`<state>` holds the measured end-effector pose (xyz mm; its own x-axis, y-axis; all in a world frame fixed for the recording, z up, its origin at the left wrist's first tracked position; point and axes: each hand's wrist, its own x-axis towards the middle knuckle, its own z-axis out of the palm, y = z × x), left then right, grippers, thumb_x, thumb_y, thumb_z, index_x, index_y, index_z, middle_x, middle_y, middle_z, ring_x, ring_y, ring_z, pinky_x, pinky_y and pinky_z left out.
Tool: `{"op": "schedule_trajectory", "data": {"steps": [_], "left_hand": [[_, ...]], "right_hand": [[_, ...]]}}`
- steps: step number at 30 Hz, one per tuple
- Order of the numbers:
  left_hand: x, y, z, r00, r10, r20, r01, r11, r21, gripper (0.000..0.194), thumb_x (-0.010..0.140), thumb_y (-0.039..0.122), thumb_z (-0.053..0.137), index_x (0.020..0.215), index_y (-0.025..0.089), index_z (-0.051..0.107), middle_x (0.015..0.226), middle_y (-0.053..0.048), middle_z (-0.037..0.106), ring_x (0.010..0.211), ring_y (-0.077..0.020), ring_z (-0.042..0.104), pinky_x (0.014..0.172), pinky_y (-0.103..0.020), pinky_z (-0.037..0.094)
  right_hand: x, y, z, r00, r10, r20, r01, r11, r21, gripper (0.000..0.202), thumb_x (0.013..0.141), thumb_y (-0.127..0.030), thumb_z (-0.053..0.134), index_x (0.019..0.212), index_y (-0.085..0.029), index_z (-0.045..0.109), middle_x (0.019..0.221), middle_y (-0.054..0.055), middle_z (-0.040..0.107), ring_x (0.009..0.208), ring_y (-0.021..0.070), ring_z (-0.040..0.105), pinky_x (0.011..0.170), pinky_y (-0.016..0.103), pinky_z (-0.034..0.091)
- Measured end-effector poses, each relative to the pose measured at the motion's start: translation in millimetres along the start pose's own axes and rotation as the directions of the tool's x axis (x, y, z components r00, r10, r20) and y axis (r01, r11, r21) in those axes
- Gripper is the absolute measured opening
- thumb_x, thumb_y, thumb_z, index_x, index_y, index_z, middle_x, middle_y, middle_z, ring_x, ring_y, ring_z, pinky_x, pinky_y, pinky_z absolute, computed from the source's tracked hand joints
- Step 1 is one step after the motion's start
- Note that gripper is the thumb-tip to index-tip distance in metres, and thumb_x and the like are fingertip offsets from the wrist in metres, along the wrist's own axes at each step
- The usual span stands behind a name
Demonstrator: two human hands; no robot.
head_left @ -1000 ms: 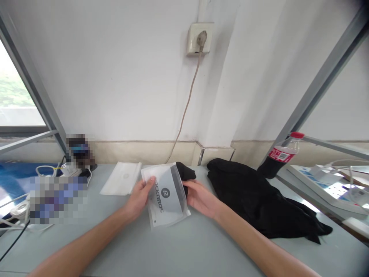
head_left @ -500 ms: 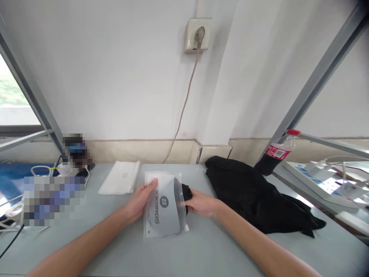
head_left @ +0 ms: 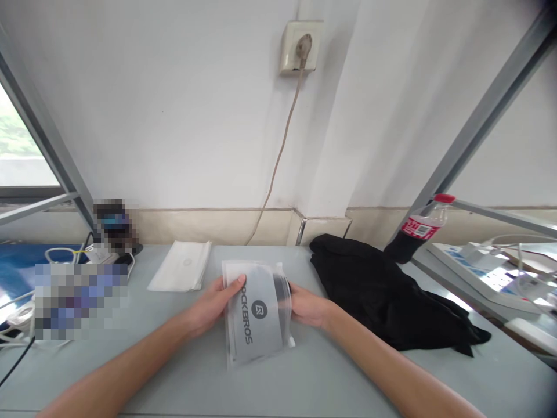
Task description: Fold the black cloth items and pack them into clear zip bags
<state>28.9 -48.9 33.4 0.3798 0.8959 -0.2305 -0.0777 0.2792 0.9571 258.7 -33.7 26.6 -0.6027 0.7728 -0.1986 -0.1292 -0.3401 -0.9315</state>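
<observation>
While the left hand [head_left: 213, 305] is gripping a frosted zip bag [head_left: 261, 331] by its left edge, its thumb is pressing on the front and its other fingers are mostly hiding behind the plastic. The bag is sitting between both hands, near the middle of the worktop [head_left: 195, 380], with a round logo and the letters OCKBROS showing on its face. On the opposite edge, the right hand [head_left: 310, 306] is meeting the bag; its fingertips are disappearing at or inside that edge, so I cannot tell whether they are pinching or spreading. A sliver of something black is showing just beside them.

To the left of the bag, well clear of it, flat white plastic packaging [head_left: 180, 267] is lying on the worktop. To the right, a black garment [head_left: 369, 296] is lying in a loose heap, with a red-capped cola bottle [head_left: 420, 229] showing just behind it. Above, a plug [head_left: 304, 46] is sitting in a wall socket [head_left: 288, 55], its cord [head_left: 282, 148] hanging down towards the worktop's back edge.
</observation>
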Motion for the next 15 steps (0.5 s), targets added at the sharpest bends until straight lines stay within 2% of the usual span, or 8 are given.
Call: {"op": "schedule_trajectory", "data": {"steps": [4,8,12,15], "left_hand": [[1.1,-3.8,1.7,1.000,-0.002,0.027,0.002,1.000,0.008,0.060,0.087,0.069,0.071,0.120,0.019,0.072,0.105,-0.011,0.080,0.100,-0.0295,0.075,0.085,-0.038,0.058],[2.3,-7.2,1.9,0.994,0.071,0.089,-0.076,0.996,0.056,0.056,0.087,0.064,0.074,0.122,0.020,0.071,0.113,-0.012,0.079,0.107,-0.0318,0.074,0.088,-0.040,0.058],[0.6,-8.8,5.9,0.964,0.197,0.178,-0.227,0.960,0.166,0.050,0.087,0.055,0.079,0.121,0.021,0.070,0.120,-0.011,0.077,0.113,-0.0318,0.071,0.093,-0.039,0.057],[2.2,-10.9,9.4,0.961,0.207,0.183,-0.240,0.954,0.182,0.049,0.089,0.058,0.076,0.117,0.018,0.070,0.115,-0.012,0.078,0.106,-0.0298,0.073,0.089,-0.038,0.058]], "right_hand": [[0.1,-0.5,4.1,0.998,-0.001,-0.060,0.003,0.999,0.036,0.065,0.062,-0.031,0.097,0.120,-0.021,0.071,0.110,0.009,0.080,0.107,0.0302,0.075,0.095,0.044,0.061],[5.3,-0.1,5.9,0.994,0.015,-0.106,-0.010,0.999,0.050,0.049,0.078,-0.050,0.085,0.113,-0.018,0.074,0.104,0.011,0.081,0.102,0.0298,0.076,0.089,0.041,0.062],[4.1,-1.7,4.5,0.994,0.046,-0.096,-0.053,0.996,-0.076,0.049,0.076,-0.055,0.083,0.109,-0.020,0.076,0.096,0.011,0.082,0.095,0.0331,0.076,0.079,0.042,0.062],[-1.2,-6.4,5.8,0.992,-0.025,-0.121,-0.003,0.976,-0.219,0.048,0.071,-0.054,0.087,0.105,-0.021,0.077,0.091,0.010,0.081,0.095,0.0347,0.075,0.081,0.042,0.061]]}}
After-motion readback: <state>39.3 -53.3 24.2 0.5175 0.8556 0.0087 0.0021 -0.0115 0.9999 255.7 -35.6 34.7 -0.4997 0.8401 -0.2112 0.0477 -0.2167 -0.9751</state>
